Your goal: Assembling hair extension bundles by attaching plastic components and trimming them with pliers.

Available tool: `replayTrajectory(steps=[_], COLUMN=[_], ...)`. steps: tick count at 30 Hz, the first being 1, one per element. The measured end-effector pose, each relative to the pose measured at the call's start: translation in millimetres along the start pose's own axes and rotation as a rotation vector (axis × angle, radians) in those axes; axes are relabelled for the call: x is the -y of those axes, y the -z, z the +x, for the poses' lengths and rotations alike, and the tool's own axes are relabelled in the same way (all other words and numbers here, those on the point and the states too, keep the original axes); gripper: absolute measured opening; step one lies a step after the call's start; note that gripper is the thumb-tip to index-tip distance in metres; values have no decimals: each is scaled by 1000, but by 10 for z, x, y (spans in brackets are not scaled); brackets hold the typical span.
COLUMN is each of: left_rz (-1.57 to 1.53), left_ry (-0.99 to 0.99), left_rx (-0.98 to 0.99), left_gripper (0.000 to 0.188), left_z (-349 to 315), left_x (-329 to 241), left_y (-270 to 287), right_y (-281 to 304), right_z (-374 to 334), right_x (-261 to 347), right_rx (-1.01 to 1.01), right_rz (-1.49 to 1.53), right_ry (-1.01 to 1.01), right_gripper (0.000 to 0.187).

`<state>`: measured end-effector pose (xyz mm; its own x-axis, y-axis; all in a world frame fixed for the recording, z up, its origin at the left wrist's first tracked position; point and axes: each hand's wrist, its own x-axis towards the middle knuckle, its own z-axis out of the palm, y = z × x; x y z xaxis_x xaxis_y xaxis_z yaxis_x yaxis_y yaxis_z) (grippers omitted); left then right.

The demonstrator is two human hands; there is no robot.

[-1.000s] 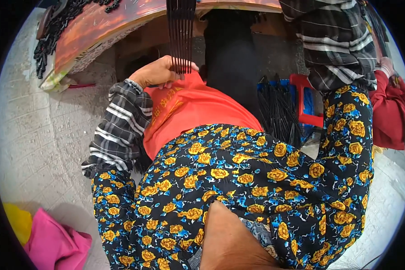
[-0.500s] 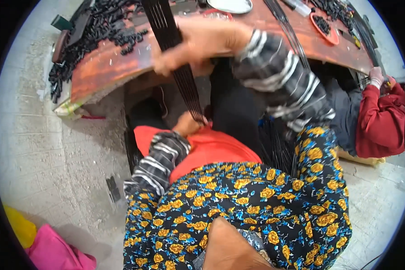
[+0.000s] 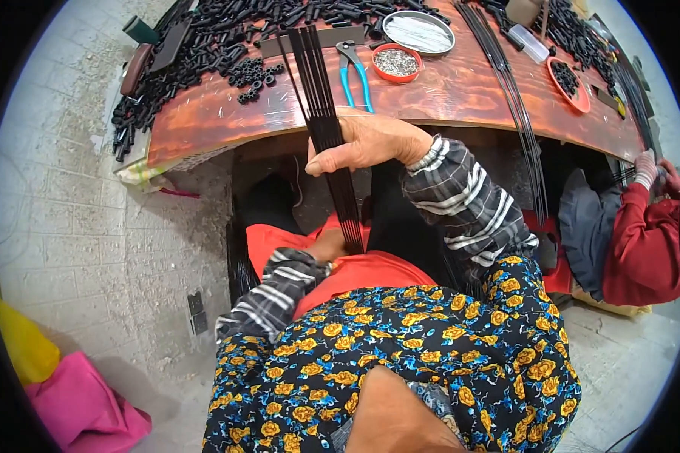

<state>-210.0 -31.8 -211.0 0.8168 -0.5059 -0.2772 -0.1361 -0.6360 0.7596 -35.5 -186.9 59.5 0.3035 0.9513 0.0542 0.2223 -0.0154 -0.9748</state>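
**Bundle of black rods held upright at the desk edge**

The right hand (image 3: 366, 143) is clenched around a bundle of thin black rods (image 3: 326, 128), gripping it about midway, just in front of the near edge of the desk (image 3: 446, 94). The rods' top ends fan out slightly over the desk surface, while their lower ends run down to the lap, where the left hand (image 3: 331, 245) meets them at an orange cloth (image 3: 370, 272). That hand is mostly hidden behind the striped sleeve and the rods, so it seems to be steadying the lower ends, but whether it is closed around them cannot be told.

On the desk, a heap of small black tube pieces (image 3: 227, 45) covers the far left. Blue-handled pliers (image 3: 353, 72) lie just right of the rod tops, beside a red dish of small metal bits (image 3: 397, 62) and a round metal tray (image 3: 418, 32). More long black rods (image 3: 514, 98) lie loose across the right part of the desk, hanging over its near edge.

Judging by this, the bundle is gathered and gripped but not yet laid down; the many loose rods and pieces suggest plenty of work remains.

At the far right, another person in a red sleeve (image 3: 642, 241) handles rods of their own.
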Motion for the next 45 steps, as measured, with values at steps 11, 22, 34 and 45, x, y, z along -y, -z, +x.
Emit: replayTrajectory(steps=[11,22,34,45], left_rz=[-638,-447,-1030,-1242], left_ry=[-367,-357,71,19], left_rx=[-974,-705,-894,-896], left_gripper=[28,33,15,17], left_z=[-318,-392,-683,-393], left_x=[-2564,-2895,-1933,-1995], left_y=[2719,2628,1830,1800], right_y=[-67,-21,-548,-623], right_z=[31,-27,-137,-101], right_x=[-46,-284,-204,-216], right_rx=[115,266,-178,-156], right_rz=[7,652,403,374], right_ry=[75,2,-52,-4], right_gripper=[18,54,40,37])
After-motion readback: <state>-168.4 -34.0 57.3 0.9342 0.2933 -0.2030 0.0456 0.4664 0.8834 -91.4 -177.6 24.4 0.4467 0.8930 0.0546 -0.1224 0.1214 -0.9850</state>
